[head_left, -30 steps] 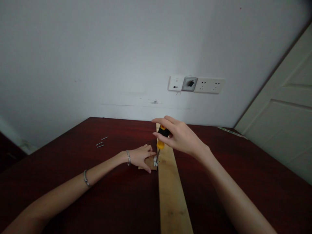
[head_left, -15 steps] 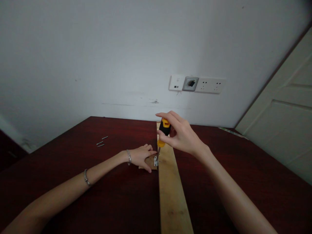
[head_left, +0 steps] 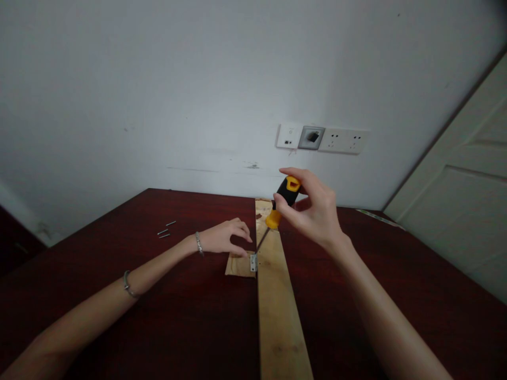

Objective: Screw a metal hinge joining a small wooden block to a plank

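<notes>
My right hand (head_left: 317, 208) is closed around the yellow and black handle of a screwdriver (head_left: 288, 191), tilted so that its shaft points down to the left. The tip is close to a small metal hinge (head_left: 253, 263); whether it touches cannot be made out. The hinge lies where a small wooden piece (head_left: 240, 265) meets the left side of a long wooden plank (head_left: 279, 295). Over the small piece hovers my left hand (head_left: 227, 237), thumb and fingers apart, holding nothing.
Three screws (head_left: 163, 232) lie on the dark red table (head_left: 158, 316), left of my left hand. Behind the table rises a white wall with a row of sockets (head_left: 322, 139). A pale panelled door (head_left: 459, 184) stands at the right.
My left hand has lifted off the small wooden piece, uncovering it. My right hand has moved right and slightly up, tilting the screwdriver further over.
</notes>
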Tool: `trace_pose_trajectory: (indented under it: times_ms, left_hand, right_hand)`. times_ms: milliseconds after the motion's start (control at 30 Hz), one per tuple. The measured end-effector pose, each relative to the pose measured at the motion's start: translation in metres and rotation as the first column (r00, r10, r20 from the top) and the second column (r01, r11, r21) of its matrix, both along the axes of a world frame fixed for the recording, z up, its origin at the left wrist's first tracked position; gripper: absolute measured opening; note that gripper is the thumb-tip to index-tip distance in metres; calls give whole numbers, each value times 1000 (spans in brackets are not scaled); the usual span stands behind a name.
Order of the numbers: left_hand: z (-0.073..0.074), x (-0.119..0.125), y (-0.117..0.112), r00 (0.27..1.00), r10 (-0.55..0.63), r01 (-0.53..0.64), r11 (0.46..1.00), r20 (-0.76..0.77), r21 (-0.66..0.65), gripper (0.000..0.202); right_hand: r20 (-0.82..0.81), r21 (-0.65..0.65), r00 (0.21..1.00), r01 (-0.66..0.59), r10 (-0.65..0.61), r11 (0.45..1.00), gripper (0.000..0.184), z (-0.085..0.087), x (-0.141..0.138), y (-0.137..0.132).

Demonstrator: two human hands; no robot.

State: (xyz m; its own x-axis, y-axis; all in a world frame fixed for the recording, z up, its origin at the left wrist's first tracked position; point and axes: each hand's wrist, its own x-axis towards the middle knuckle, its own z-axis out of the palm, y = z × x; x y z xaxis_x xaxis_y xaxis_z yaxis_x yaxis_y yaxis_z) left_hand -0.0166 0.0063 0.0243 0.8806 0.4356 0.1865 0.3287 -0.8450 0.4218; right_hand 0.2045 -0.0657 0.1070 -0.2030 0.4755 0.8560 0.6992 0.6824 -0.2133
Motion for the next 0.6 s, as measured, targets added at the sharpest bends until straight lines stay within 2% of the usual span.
trace_pose_trajectory:
  times_ms: [67, 167, 333, 467, 600]
  left_hand:
    - [-1, 2, -2, 999, -30, 33, 997, 43, -64, 29]
    - [-11, 7, -5, 993, -76, 89, 985, 92, -145, 20]
    - [-26, 13, -7, 983, -76, 100, 985, 167, -140, 17]
    - [-25, 12, -4, 978, -108, 124, 989, 180, -81, 14]
    - [-13, 6, -1, 987, -88, 92, 995, 136, -23, 15]
  right_hand:
    - [-14, 9, 1000, 9, -9, 1000, 37, -1, 0, 0]
    - [-24, 34, 1000, 18, -17, 999, 37, -1, 0, 0]
    - [-27, 108, 1000, -6, 9, 994, 37, -1, -1, 2]
    - [-80, 118, 997, 8, 2, 993, 38, 0, 1, 2]
    - [-280, 98, 960, 29, -1, 995, 45, 6, 11, 0]
